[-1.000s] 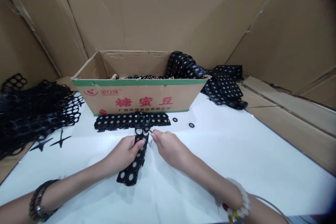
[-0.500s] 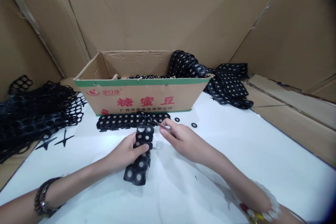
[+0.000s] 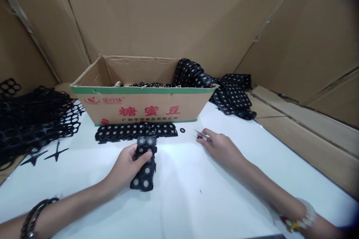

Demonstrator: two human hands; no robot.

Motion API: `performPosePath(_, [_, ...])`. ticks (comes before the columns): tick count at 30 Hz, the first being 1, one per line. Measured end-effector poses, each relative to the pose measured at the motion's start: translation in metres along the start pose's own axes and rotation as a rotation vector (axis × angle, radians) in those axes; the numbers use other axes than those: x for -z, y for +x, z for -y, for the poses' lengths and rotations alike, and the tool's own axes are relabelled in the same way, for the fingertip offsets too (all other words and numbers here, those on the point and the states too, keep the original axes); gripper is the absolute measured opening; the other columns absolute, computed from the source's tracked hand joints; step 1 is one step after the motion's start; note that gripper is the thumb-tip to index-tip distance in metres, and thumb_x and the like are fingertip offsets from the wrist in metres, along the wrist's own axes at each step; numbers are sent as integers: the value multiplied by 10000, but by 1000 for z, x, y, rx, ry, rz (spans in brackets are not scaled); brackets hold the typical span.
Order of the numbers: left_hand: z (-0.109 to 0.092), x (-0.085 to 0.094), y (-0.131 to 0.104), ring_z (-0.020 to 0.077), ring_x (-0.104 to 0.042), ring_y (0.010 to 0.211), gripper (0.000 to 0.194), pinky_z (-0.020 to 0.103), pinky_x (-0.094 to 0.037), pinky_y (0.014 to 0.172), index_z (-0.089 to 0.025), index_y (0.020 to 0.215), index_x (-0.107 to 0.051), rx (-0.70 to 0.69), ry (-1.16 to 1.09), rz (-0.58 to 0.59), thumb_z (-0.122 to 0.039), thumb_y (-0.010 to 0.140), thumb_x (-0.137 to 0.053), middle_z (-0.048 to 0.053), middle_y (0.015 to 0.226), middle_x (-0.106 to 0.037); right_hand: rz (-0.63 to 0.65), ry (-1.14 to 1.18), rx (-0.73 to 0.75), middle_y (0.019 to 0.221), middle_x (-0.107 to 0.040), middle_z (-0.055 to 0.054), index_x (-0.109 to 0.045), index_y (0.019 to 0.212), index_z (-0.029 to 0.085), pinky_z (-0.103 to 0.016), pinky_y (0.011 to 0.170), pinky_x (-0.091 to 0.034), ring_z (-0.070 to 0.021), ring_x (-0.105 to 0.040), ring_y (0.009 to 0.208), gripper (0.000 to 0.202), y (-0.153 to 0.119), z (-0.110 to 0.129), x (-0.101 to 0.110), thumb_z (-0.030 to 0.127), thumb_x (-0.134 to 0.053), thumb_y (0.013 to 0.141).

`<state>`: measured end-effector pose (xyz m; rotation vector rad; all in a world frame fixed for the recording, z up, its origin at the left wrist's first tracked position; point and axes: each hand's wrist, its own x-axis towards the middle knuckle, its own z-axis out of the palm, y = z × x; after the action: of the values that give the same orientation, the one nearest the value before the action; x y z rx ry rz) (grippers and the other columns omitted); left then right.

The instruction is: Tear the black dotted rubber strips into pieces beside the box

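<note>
The black rings inside the open cardboard box with green trim and red lettering (image 3: 146,106) show only as a dark line above its rim, and the thin metal tool (image 3: 201,133) at the right hand's fingertips is too small to identify. The left hand (image 3: 126,166), palm inward, has thumb and fingers wrapped around a folded black strip studded with pale discs (image 3: 144,162), low over the white table (image 3: 238,179). The right hand (image 3: 221,147) lies knuckles up, fingers pinched closed on the tool, just right of a loose black ring (image 3: 182,130).

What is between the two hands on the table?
Only bare white table lies between the left hand, which grips a black strip, and the right hand. The head view shows it.
</note>
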<state>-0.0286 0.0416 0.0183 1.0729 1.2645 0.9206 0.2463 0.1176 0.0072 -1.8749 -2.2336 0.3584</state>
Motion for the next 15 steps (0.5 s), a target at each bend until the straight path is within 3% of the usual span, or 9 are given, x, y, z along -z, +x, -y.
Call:
performPosePath(3, [-5, 0, -2, 100, -482, 584, 166, 207, -381, 534, -153, 722, -474, 16, -42, 40, -301, 714, -550, -34, 632, -494, -11, 72, 9, 797, -626, -23, -507, 868, 223, -260, 591, -361, -178, -552, 682, 201, 4, 9, 2, 381, -423, 777])
performPosePath(9, [-6, 1, -2, 115, -501, 668, 138, 224, -391, 611, -133, 794, -514, -6, 10, 110, -202, 685, -563, -8, 708, -544, 21, 222, 224, 751, -611, -11, -511, 792, 206, -239, 581, -350, -151, -542, 643, 194, 29, 38, -3, 376, -417, 784])
performPosePath(15, [2, 2, 1, 141, -529, 716, 176, 255, -411, 657, -129, 811, -540, -55, -18, 118, -230, 677, -592, 14, 751, -576, -21, 102, 189, 665, -598, -12, -503, 1002, 200, -254, 576, -344, -172, -539, 612, 311, 43, 36, -14, 403, -403, 789])
